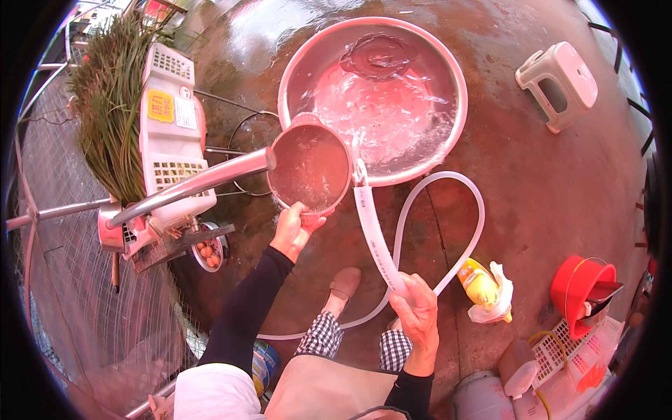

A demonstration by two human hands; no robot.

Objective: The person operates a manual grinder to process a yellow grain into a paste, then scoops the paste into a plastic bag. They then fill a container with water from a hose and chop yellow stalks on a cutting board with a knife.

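My left hand (298, 228) grips the near rim of a round pan with side handles (310, 173), held above the floor. The pan's far side overlaps the edge of a large round basin (458, 118). In my right hand (417, 307) is a translucent plastic hose (374, 231). Water (359, 170) streams from its end into the basin, where the surface is churning. A two-handled oval piece (379, 56) lies in the basin near its far wall. Close to the pan's left edge is the end of a shiny metal tube (210, 181), rising from the left.
At left stand a white perforated plastic housing (168, 136), long green leaves (110, 115) and a bowl of eggs (210, 257). A white plastic stool (562, 81), yellow bottle (480, 286) and red bucket (569, 294) with metal tools are at right. The hose loops across the wet floor by my feet.
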